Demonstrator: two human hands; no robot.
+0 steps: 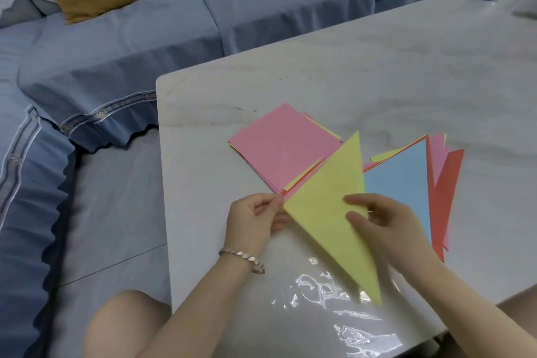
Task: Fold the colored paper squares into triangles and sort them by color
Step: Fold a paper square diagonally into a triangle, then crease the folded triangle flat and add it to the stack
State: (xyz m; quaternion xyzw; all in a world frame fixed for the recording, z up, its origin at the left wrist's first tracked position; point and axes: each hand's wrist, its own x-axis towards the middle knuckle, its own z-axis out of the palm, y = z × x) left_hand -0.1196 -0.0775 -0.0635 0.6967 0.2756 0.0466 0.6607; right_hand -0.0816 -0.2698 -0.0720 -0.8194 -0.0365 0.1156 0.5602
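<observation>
Left hand pinches the yellow triangle (folded); right hand seemingly grips it.

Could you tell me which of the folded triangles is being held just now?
The yellow triangle: the left hand pinches its corner and the right hand grips its edge, while the blue triangle lies flat beside it.
</observation>
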